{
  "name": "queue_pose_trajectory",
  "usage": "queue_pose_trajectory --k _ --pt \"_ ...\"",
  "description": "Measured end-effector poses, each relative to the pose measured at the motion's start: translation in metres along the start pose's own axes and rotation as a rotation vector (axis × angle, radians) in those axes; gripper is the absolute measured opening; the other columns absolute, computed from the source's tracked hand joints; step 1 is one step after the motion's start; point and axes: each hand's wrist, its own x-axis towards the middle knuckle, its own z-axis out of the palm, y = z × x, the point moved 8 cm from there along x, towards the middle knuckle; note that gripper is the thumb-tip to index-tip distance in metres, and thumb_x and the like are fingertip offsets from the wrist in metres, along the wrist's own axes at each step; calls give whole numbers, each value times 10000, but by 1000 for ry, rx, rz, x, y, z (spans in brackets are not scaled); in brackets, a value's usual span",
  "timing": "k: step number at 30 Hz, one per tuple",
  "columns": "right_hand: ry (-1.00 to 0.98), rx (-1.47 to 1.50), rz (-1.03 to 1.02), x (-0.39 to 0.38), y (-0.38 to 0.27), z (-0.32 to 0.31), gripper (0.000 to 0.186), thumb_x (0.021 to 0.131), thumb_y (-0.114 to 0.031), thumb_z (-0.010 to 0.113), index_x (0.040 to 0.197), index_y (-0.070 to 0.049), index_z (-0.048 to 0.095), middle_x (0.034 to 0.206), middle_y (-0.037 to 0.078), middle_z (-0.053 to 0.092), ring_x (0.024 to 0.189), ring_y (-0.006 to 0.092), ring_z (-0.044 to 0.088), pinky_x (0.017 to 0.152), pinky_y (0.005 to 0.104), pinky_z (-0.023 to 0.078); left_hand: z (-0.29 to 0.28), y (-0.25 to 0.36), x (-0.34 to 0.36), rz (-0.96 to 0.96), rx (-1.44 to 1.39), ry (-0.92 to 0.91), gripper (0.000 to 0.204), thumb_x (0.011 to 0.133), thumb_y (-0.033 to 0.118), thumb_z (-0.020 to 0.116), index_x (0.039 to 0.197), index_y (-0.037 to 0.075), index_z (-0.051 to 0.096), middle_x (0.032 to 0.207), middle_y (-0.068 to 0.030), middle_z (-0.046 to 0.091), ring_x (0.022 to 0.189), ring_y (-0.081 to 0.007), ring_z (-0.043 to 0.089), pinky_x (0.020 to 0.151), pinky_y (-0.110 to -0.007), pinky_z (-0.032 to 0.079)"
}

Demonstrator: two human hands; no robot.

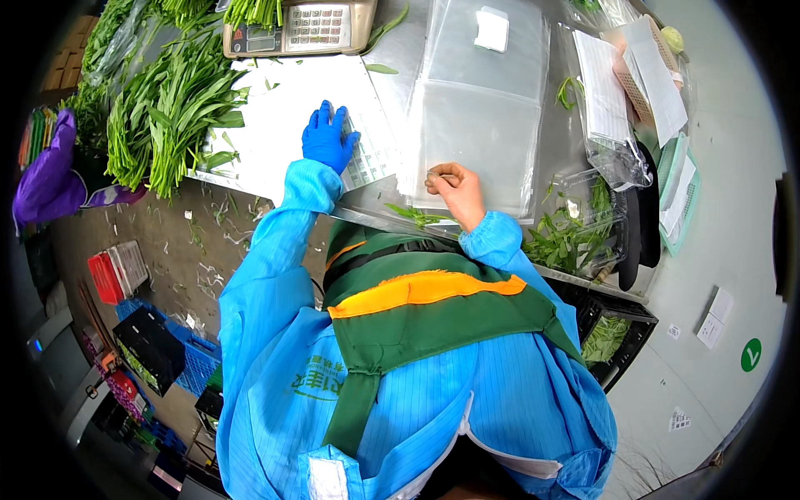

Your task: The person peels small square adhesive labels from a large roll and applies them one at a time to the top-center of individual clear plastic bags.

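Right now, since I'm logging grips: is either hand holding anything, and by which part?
The left hand lies on white paper, holding nothing. Whether the right hand pinches the clear plastic bags beneath is unclear.

Bags (483, 125) glossy, smooth plastic; sheets (279, 108) matt paper.

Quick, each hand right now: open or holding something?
Left hand: open, spread over a white sheet.
Right hand: half curled over clear plastic bags; grip can't be told.
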Motion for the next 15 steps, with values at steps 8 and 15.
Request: queue_pose_trajectory --k 8,15 --pt "29 37 -1 15 -6 28 183 835 -72 652 973 44 614 822 98 648 723 135 607 631 265 515 7 -14 9 -257 -93 106 742 809 537 610 1398 129 417 1499 -216 245 1368 -415 239 1096 -517 220" --pt "78 108 78 39 -1 56 209 843 -72 646 983 77 600 851 149 657 724 183 655 608 279 540 14 -8 3 -331 -53 89 878 813 635 537 1478 137 253 1545 -193 119 1420 -394 101 1132 -521 88"
